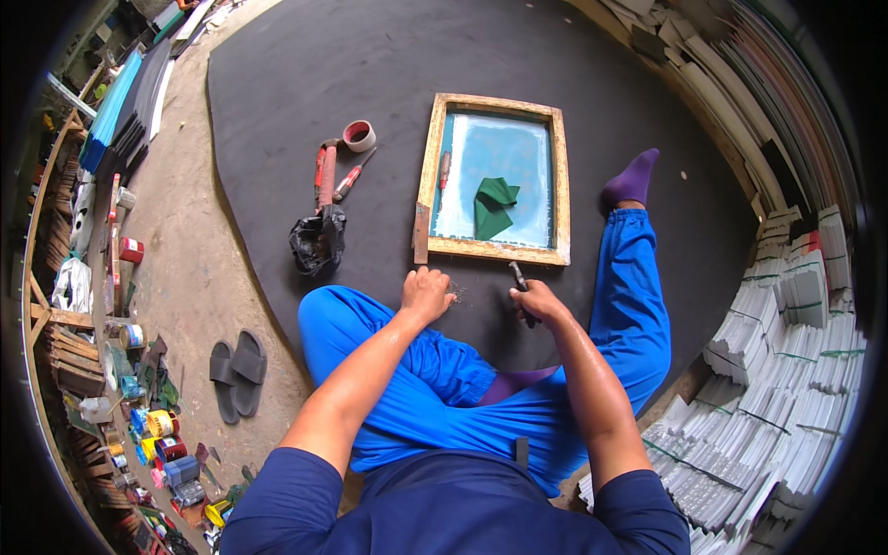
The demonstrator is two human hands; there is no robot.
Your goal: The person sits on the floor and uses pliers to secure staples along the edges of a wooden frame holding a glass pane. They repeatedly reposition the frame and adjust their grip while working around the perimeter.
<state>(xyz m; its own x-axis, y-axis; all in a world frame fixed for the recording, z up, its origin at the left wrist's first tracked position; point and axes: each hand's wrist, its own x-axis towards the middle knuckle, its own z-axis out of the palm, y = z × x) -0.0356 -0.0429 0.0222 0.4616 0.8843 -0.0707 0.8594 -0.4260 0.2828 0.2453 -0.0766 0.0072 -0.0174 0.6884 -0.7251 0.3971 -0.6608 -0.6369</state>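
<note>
On the black mat a wooden screen frame (497, 248) lies flat, with pale blue mesh inside. A folded green cloth (494, 211) and a red-handled screwdriver (445, 172) lie within it. A narrow wooden strip (421, 233) rests along its near left corner. My left hand (426, 294) is closed on the mat just below this strip, its fingers beside a small pile of thin metal bits (460, 294), perhaps staples or nails. What it pinches is hidden. My right hand (538, 302) grips a black-handled metal tool (517, 275), its head pointing toward the frame's near edge.
Left on the mat are a tape roll (359, 136), another screwdriver (353, 179), a red-handled tool (326, 174) and a black plastic bag (316, 242). Sandals (238, 375) and paint cans (162, 423) stand farther left. Bundled white stacks (749, 435) line the right. My foot (632, 180) is right of the frame.
</note>
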